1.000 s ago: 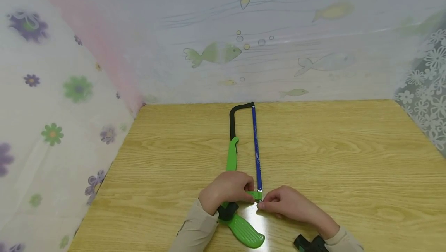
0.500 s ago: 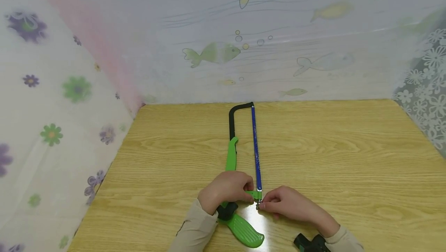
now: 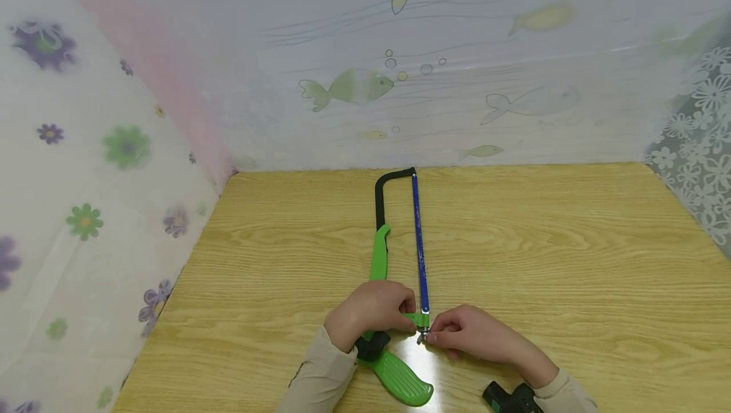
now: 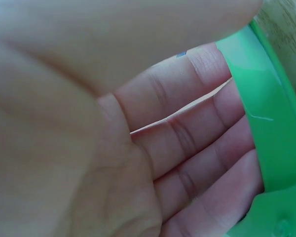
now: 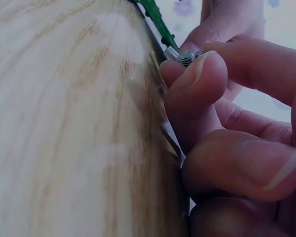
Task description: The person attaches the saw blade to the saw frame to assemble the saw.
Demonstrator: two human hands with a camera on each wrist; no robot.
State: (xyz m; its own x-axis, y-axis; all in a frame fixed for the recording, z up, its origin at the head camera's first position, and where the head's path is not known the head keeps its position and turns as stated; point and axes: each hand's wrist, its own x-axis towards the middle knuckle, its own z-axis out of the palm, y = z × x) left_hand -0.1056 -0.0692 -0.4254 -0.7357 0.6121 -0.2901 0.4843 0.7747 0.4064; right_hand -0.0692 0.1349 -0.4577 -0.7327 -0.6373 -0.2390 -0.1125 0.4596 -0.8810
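A hacksaw (image 3: 379, 257) with a green and black frame lies on the table in the head view, its blue blade (image 3: 419, 242) on the right side. My left hand (image 3: 374, 305) grips the green frame above the handle (image 3: 402, 380). In the left wrist view its fingers curl against the green frame (image 4: 259, 113). At the blade's near end, the thumb and index finger of my right hand (image 3: 468, 334) pinch a small metal wing nut (image 3: 422, 338). A threaded screw end (image 5: 185, 58) shows by the fingertips in the right wrist view.
The wood-grain table (image 3: 559, 261) runs back to a wall sheet (image 3: 445, 108) printed with fish. A flowered sheet (image 3: 131, 210) borders the left side. Black camera mounts sit on both wrists, the right one (image 3: 511, 397) close over the table.
The wing nut has turned beside my right fingertips, and more of it shows now. My left hand and the hacksaw stay in place.
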